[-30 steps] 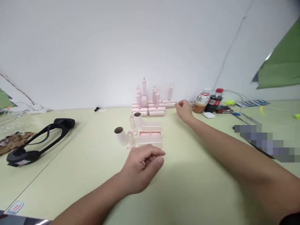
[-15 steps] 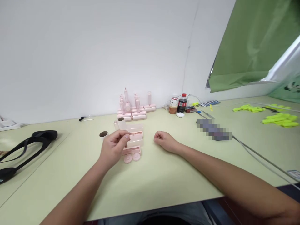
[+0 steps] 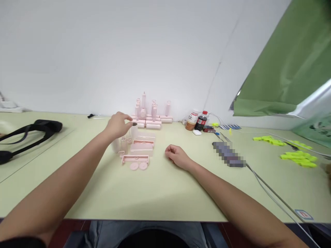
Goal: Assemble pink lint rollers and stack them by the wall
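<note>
Head view: holds the left hand [image 3: 117,125] palm down, thumb and forefinger parted, just beside the rim of a white, hollow, upright tube [image 3: 133,131]; cannot tell whether touching. Rests the right hand [image 3: 178,156] on a pale green tabletop [image 3: 165,193], fingers loosely curled; cannot tell what, if anything, lies inside the curl. Just nearer than the left hand, by the forearm, a second white tube [image 3: 115,147] and a small, clear, pink-tinted bottle [image 3: 124,146]. Between the hands, a pink oblong tray [image 3: 143,142] flanked by clear plastic covers [image 3: 141,149]; nearer, a pale pink tray [image 3: 135,159] beside two flat pink discs [image 3: 134,166]. Beyond the left fingertips, closed pink-and-white cylindrical cases [image 3: 153,126], contents hidden, among upright pink-tinted bottles [image 3: 154,113]. Beyond the right hand, a white-labelled bottle [image 3: 191,121] of amber-brown liquid and a red-capped bottle [image 3: 201,122] of dark liquid.
</note>
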Demonstrator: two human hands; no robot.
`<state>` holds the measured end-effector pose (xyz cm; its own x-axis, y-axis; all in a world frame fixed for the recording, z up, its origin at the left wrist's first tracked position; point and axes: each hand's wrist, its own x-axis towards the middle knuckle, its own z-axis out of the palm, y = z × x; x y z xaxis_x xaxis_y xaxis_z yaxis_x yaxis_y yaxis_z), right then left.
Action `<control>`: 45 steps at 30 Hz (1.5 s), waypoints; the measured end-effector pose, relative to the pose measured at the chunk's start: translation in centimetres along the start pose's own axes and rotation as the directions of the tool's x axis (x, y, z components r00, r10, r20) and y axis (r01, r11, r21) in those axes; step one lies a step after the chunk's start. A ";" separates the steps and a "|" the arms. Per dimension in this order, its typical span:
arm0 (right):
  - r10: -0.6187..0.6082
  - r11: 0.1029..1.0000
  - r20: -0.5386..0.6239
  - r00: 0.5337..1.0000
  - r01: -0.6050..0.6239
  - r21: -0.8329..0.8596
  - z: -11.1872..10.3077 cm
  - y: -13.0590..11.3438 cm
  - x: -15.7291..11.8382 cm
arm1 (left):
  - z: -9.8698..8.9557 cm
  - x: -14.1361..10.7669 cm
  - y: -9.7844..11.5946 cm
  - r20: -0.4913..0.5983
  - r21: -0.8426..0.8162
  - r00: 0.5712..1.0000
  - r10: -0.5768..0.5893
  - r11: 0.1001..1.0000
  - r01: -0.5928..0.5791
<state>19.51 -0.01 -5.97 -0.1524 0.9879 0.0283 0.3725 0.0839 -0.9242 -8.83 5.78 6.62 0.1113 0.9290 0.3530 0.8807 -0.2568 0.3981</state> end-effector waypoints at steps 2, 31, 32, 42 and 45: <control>0.005 1.000 0.006 1.000 -0.006 0.009 -0.1 0.0 0.0 | 0.7 1.5 0.4 0.093 0.170 0.995 0.030 0.984 -0.046; 0.031 0.996 -0.017 0.999 -0.030 0.081 -0.2 -0.9 -0.4 | -3.8 -3.2 -6.4 0.261 0.106 0.955 -0.140 0.988 0.116; 0.026 0.995 -0.028 0.999 -0.023 0.097 -0.3 -1.0 -0.5 | -4.4 -3.5 -6.1 0.178 0.077 0.969 -0.170 0.984 0.158; -0.314 0.867 -0.064 0.947 0.314 0.387 2.3 -6.6 -4.0 | 0.4 -8.5 3.8 0.310 -0.824 0.933 0.182 0.541 0.169; -0.261 0.819 -0.159 0.952 0.305 0.486 2.7 -6.7 -3.8 | 1.8 -7.9 3.7 0.287 -0.740 0.925 0.249 0.671 0.049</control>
<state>15.16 -4.65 -0.90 -0.0971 0.9395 0.3286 -0.1861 0.3072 -0.9333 -5.67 -2.06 3.79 0.4544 0.8718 0.1829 0.2552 -0.3241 0.9110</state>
